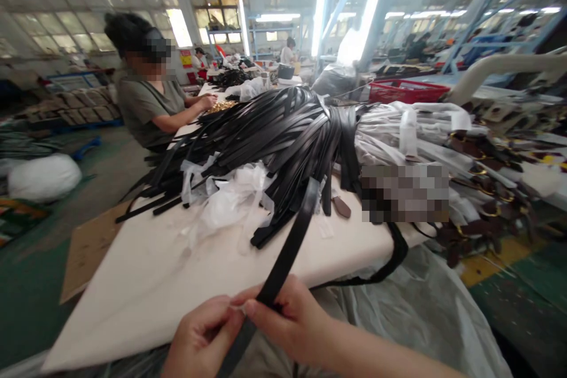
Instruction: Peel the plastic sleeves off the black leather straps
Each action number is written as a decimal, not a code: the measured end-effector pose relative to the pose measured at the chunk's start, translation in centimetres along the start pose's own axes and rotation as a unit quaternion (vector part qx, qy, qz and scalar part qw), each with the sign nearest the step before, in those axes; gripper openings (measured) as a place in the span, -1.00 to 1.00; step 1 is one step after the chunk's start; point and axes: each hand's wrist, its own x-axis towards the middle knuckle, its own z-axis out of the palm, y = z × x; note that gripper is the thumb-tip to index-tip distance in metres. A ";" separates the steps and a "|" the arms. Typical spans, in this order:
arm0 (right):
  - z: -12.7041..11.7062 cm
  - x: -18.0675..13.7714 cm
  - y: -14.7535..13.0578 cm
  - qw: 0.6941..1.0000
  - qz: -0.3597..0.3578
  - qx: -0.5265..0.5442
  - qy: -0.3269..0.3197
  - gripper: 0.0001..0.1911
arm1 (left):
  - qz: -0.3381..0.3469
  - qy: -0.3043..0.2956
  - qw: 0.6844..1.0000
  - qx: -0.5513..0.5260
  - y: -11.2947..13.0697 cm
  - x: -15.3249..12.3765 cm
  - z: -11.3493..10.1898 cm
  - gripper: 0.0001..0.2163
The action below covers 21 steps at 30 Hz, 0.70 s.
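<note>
A long black strap (290, 245) runs from the table edge down through my hands, its lower end hidden. My right hand (296, 322) is closed around the strap, thumb and forefinger pinched at its left edge. There my left hand (206, 333) is also closed, its thumb and finger meeting the right ones at a tiny whitish scrap (239, 308), too small to name. Beyond my hands a large bundle of black straps (283, 136) fans over the white table (155, 283). Crumpled clear plastic (234, 198) lies in front of it, and a brown leather tab (341, 207) beside it.
White-wrapped straps with brown ends (425, 136) are heaped at right. A red basket (407, 91) stands behind them. A co-worker (148, 94) handles small gold-coloured pieces (222, 106) at the table's far left. Plastic sheeting (425, 301) hangs below the near right edge.
</note>
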 end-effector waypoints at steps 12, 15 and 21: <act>0.8 0.9 -1.9 0.997 0.008 -0.066 0.026 -0.60 | 0.023 -0.011 0.999 0.027 0.8 -0.7 -1.1 -0.67; 1.1 1.5 -2.4 0.999 0.022 -0.026 0.024 -0.60 | 0.015 -0.002 1.000 0.023 0.9 -0.8 -2.1 -0.68; 1.8 4.9 -4.1 0.989 -0.025 0.055 0.134 -0.66 | 0.021 0.027 0.998 0.046 1.2 -1.3 -5.2 -0.69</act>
